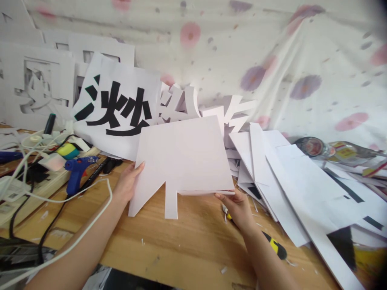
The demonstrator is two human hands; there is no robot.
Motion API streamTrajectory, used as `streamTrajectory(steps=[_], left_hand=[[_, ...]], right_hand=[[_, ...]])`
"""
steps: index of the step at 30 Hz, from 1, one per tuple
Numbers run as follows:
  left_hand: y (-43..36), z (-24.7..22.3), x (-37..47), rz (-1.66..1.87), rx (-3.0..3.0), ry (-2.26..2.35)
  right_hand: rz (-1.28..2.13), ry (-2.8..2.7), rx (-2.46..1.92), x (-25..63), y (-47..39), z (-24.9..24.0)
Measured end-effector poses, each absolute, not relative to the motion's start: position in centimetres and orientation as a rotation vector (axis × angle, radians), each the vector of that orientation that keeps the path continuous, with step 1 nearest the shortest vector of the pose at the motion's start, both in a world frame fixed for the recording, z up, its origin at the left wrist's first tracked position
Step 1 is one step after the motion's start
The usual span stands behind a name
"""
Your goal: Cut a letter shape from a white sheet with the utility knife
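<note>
Between my hands is a white foam board (184,155), tilted above the wooden table (193,249). Its lower edge is cut away, leaving a narrow strip and a slanted point at the left. My left hand (130,181) grips the left edge, thumb on the front face. At the lower right corner, my right hand (237,203) pinches the board with the thumb in front. Behind it leans a white sheet (111,104) with bold black characters. Cut white letter shapes (181,102) stand at the back, partly hidden by the board.
On the left are a blue glue gun (77,169), a power strip (18,205) and loose white cables. A yellow and black cutter (275,245) lies near my right forearm. Stacked white boards (290,181) and a plastic bottle (314,147) are on the right.
</note>
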State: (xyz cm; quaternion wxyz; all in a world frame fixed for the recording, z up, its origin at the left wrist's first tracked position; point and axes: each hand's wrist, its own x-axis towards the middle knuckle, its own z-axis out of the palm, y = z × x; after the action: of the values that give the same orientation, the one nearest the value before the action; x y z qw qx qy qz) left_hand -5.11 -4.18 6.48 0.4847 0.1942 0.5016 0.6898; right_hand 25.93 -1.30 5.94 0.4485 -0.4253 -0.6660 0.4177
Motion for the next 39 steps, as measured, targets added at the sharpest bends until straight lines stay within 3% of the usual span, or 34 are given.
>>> streamTrajectory(steps=[10, 16, 21, 23, 31, 39], left_hand=[[-4.4, 7.4, -6.1, 1.820, 0.393, 1.241], [-4.6, 7.6, -6.3, 1.866, 0.436, 1.208], [-4.5, 7.3, -6.1, 1.833, 0.383, 1.244], [-4.5, 7.3, -5.9, 1.797, 0.399, 1.252], [-4.6, 6.6, -4.4, 1.645, 0.472, 1.210], [-4.4, 6.2, -4.5, 1.562, 0.537, 1.320]], right_hand=[[0.887, -1.478, -0.964, 27.0, -0.3, 6.7], [1.030, -1.573, -1.067, 28.8, 0.2, 7.2], [0.462, -1.263, -1.121, 28.5, 0.9, 6.7], [0.385, -1.297, -1.096, 27.9, 0.7, 6.7], [1.431, -1.172, -0.750, 24.5, -1.1, 7.1], [1.553, -0.932, -0.787, 24.1, -1.4, 7.2]])
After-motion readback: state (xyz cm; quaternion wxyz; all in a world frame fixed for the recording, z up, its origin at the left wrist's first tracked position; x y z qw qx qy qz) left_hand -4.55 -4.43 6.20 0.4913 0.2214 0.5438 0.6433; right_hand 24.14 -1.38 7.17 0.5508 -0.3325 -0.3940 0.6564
